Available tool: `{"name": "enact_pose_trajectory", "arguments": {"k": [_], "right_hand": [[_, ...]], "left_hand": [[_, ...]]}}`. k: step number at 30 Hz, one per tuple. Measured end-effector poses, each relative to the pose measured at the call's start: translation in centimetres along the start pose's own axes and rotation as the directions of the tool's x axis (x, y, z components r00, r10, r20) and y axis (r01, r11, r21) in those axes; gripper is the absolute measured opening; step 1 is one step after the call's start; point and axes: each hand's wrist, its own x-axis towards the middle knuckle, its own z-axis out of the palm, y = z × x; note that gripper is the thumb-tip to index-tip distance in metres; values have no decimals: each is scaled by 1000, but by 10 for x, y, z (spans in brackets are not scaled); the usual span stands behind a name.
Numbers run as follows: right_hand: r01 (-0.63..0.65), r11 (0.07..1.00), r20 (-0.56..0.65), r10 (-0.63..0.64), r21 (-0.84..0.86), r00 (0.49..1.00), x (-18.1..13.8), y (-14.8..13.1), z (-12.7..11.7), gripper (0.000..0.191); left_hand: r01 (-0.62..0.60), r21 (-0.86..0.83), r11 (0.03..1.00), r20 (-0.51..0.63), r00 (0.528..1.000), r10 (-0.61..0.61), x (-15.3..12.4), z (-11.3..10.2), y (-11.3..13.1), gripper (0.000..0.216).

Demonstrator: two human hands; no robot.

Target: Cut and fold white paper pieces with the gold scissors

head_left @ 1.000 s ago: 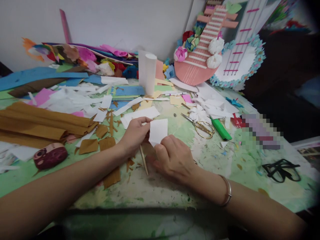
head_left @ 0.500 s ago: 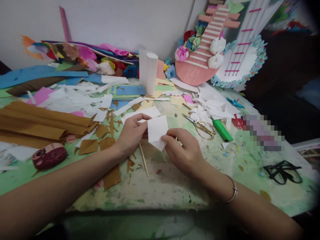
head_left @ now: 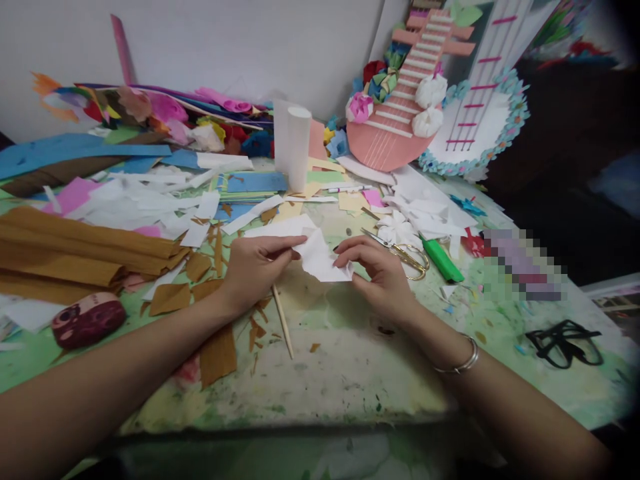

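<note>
A small piece of white paper point(head_left: 323, 257) is stretched between my two hands above the near middle of the table. My left hand point(head_left: 257, 270) pinches its left edge between thumb and fingers. At the opposite side, my right hand point(head_left: 377, 273) grips the lower right corner, its fingers curled and the corner bunched up. The sheet looks bent and tilted. A thin wooden stick point(head_left: 284, 327) points toward me from under my left hand; its upper end is hidden, so I cannot tell whether it is held. Gold-handled scissors point(head_left: 413, 261) lie right of my right hand.
Brown paper strips point(head_left: 75, 247) and a dark red mouse-shaped item point(head_left: 90, 320) lie left. White scraps point(head_left: 135, 203) spread behind. A white paper roll point(head_left: 299, 150) stands upright. Rightward are a green tube point(head_left: 443, 260), black glasses point(head_left: 565, 343) and a pink paper instrument point(head_left: 395, 137).
The white paper has gone from nearly flat and upright to bent and lower. My right hand has shifted slightly right and up, drawing its corner sideways. The view has moved a little.
</note>
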Motion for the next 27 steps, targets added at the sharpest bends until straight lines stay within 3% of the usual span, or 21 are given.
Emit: {"name": "enact_pose_trajectory", "arguments": {"k": [2,5,11,14,17,21,27], "right_hand": [[-69,993,9,69,95,998,0,6,0,15],[-184,966,40,179,180,983,0,12,0,29],[-194,981,48,195,-12,980,-1,18,-3,32],[-250,967,33,252,-39,967,-1,22,-6,28],[-257,966,46,258,-23,965,0,24,-8,22],[-143,986,72,149,-84,986,1,24,-9,15],[-49,975,116,76,-217,990,1,25,-15,11]], "left_hand": [[-183,199,963,2,982,186,1,-4,-6,27],[-326,428,843,88,943,320,1,-9,-12,26],[-450,688,570,341,893,294,-2,-8,-4,24],[-483,719,499,406,875,263,-6,-5,1,22],[-509,725,465,428,861,275,-9,-1,2,21],[-520,725,452,438,854,279,-11,1,2,20],[-512,596,618,423,855,301,-9,-8,-10,19]]}}
